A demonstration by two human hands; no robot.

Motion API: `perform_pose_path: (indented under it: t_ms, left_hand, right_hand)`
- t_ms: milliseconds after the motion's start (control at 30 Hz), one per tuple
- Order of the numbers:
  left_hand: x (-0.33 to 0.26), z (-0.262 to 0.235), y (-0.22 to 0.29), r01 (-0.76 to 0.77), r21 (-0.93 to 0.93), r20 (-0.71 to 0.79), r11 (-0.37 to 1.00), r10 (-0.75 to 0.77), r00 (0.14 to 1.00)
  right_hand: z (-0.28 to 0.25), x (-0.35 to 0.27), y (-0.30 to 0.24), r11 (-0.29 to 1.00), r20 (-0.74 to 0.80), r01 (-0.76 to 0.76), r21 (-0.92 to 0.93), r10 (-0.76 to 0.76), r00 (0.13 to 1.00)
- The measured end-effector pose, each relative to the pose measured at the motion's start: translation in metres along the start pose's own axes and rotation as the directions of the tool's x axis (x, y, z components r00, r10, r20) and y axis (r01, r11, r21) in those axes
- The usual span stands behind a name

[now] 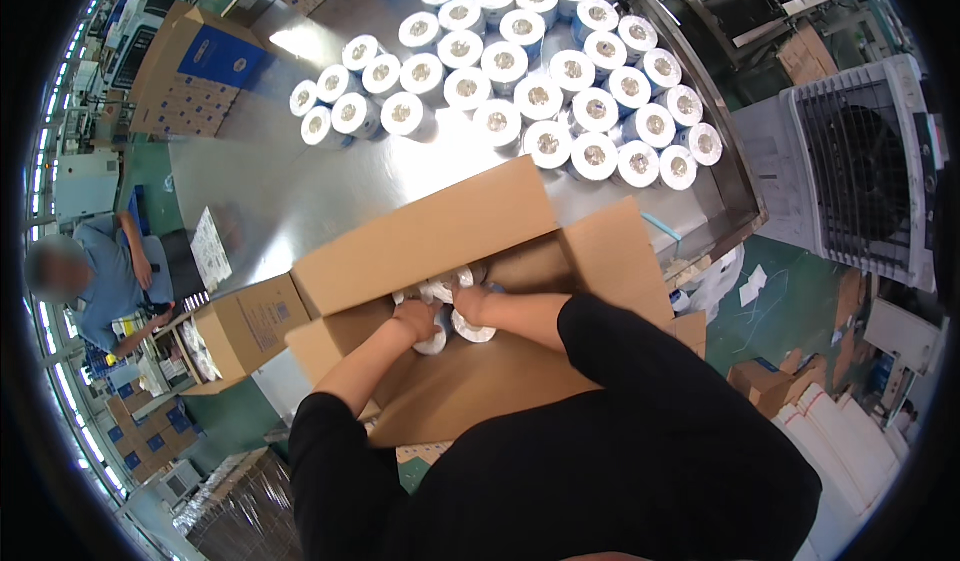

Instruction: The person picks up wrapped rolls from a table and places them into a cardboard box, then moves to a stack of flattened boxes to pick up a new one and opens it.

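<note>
Both my hands reach down into an open brown cardboard box (430,231) in front of me. My left hand (415,318) grips a white roll (435,341) inside the box. Beside it, my right hand (470,304) holds another white roll (474,332). More white rolls (440,287) show just beyond my fingers in the box. The box's flaps stand open and hide most of its inside. Several white rolls with blue sides (540,96) stand on end on the shiny metal table (280,191) beyond the box.
A smaller cardboard box (245,326) sits at the table's left edge. A person in a blue shirt (110,281) sits at far left. A white fan unit (860,166) stands on the right. Stacked cartons (185,71) lie at upper left.
</note>
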State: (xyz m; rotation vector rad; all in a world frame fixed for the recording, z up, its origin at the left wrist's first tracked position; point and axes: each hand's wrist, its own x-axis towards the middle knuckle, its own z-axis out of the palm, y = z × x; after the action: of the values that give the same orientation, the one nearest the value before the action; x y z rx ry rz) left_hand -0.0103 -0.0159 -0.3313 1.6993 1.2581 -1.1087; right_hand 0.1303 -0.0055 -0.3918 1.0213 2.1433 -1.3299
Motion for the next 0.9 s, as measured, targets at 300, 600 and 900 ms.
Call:
perform_pose_path:
  t_ms: [300,600,900]
  left_hand:
    - [-0.006,-0.240,-0.018,-0.614,-0.214,-0.913,0.760,0.067,0.402]
    - [0.193,-0.279,0.004,-0.009,-0.002,-0.759,1.000,0.004,0.651]
    - [0.149,-0.286,-0.056,-0.094,-0.186,-0.748,0.978,-0.079,0.659]
  right_hand:
    - [-0.169,-0.151,-0.012,0.638,-0.576,0.605,0.476,-0.294,0.763]
    - [-0.173,-0.202,0.291,0.653,-0.608,-0.526,0.545,0.740,0.289]
    - [-0.175,-0.162,0.408,0.711,-0.631,-0.389,0.585,0.701,0.333]
